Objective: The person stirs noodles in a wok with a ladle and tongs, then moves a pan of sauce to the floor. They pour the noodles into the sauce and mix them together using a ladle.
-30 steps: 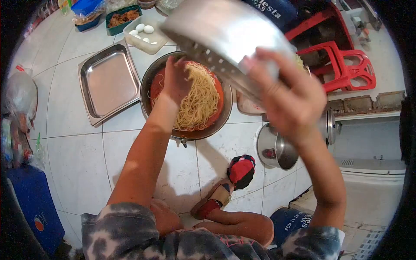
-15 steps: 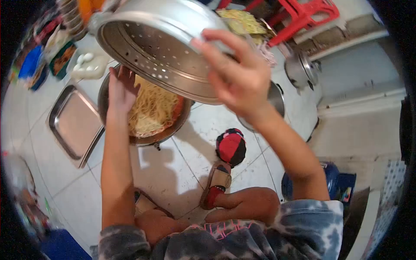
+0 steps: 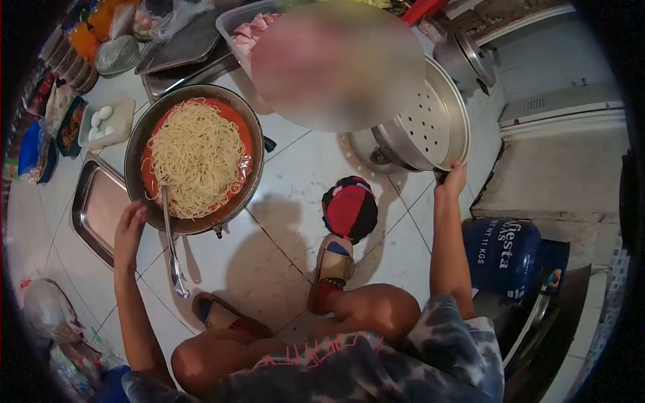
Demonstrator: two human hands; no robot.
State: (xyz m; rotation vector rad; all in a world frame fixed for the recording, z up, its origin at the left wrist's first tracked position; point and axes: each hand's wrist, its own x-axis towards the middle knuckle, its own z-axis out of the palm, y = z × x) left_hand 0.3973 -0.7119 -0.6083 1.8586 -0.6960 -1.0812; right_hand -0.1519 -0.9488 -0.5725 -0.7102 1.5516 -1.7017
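The perforated steamer [image 3: 445, 127] has swung away from above the spaghetti [image 3: 198, 154]; the right hand [image 3: 453, 180] pinches its rim, best settled level, the left hand [image 3: 128, 232] loosely open.

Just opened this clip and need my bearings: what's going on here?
A person crouches over a tiled floor. Their right hand holds the rim of a perforated metal steamer, tilted over beside a pot. Their left hand is by a wide pan, apparently holding nothing. Noodles lie heaped on red sauce in the pan, with a spoon leaning out over its edge.
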